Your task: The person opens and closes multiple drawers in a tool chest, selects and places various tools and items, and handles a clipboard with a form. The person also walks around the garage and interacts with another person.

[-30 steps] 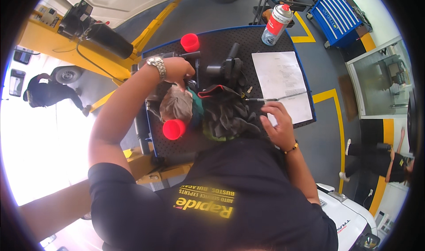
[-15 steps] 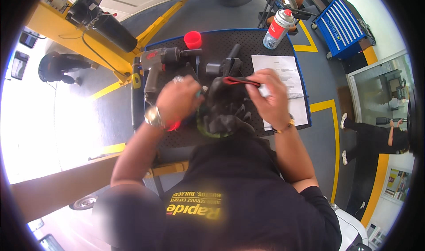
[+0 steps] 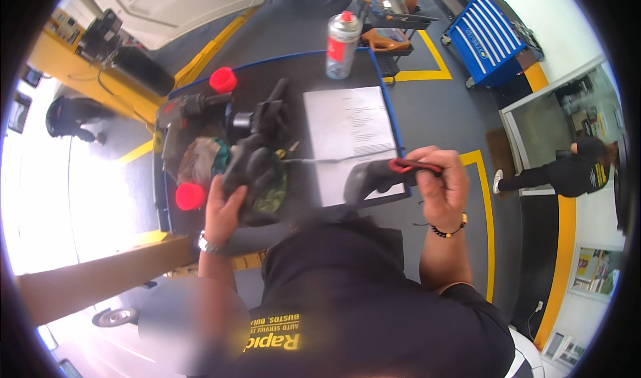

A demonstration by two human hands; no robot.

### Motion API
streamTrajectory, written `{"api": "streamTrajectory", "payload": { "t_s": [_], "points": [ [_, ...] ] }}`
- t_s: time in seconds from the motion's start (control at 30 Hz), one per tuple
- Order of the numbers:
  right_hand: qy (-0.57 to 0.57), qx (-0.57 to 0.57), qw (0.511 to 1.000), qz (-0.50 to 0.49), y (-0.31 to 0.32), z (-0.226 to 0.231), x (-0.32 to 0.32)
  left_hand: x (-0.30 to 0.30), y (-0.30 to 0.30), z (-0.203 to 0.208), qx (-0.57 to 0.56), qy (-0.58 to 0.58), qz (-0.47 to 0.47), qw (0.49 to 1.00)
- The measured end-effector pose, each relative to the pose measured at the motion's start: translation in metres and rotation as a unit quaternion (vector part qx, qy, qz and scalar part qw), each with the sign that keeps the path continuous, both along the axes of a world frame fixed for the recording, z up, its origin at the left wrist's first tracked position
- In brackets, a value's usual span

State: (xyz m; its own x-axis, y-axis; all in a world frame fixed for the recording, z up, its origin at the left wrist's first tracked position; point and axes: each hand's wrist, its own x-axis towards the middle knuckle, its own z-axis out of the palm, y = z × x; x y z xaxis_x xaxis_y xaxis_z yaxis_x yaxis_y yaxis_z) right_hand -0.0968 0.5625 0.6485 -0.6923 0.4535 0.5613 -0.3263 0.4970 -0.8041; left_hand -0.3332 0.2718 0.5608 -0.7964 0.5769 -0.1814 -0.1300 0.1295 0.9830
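My right hand (image 3: 444,184) pinches the red-edged cuff of a black work glove (image 3: 367,179), whose dark fingers hang over the paper's lower edge. At the table's near left, my left hand (image 3: 225,211) has its thumb and fingers closed on another black glove (image 3: 254,168). A green patterned cloth-like item (image 3: 272,194) shows just beneath that glove. Beyond it lie a dark tool (image 3: 272,108) and a shiny socket (image 3: 243,120). An impact wrench (image 3: 175,114) rests at the left, beside a clear and green plastic bag (image 3: 203,159).
Two red cups (image 3: 223,80) (image 3: 191,196) stand on the dark blue-edged table (image 3: 267,68). A printed sheet (image 3: 350,128) lies right, with a spray can (image 3: 342,48) behind it. A yellow lift post (image 3: 127,88), blue tool cabinet (image 3: 484,38) and two people (image 3: 574,168) (image 3: 73,118) are farther off.
The view has shifted, so the table sits farther left. My right hand has drawn the red-cuffed glove to the right. My left hand has come down onto the other black glove.
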Motion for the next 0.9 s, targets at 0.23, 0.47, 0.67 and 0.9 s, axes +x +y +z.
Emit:
{"api": "streamTrajectory", "payload": {
  "t_s": [0.23,0.47,0.67,0.9],
  "points": [
    [-0.054,0.109,0.971,0.204,0.023,-0.001,0.015,0.088,0.030,0.046,0.280,-0.223,-0.077,0.931],
    [-0.076,0.234,0.869,0.429,-0.005,-0.037,-0.028,0.166,0.049,0.106,-0.274,0.418,-0.128,0.857],
    [0.009,0.185,0.843,0.505,-0.060,-0.079,-0.052,0.197,-0.025,0.085,-0.370,0.164,0.081,0.911],
    [-0.028,0.159,0.824,0.543,-0.116,-0.092,-0.052,0.250,-0.082,0.024,0.257,-0.036,0.340,0.904]
  ]
}}
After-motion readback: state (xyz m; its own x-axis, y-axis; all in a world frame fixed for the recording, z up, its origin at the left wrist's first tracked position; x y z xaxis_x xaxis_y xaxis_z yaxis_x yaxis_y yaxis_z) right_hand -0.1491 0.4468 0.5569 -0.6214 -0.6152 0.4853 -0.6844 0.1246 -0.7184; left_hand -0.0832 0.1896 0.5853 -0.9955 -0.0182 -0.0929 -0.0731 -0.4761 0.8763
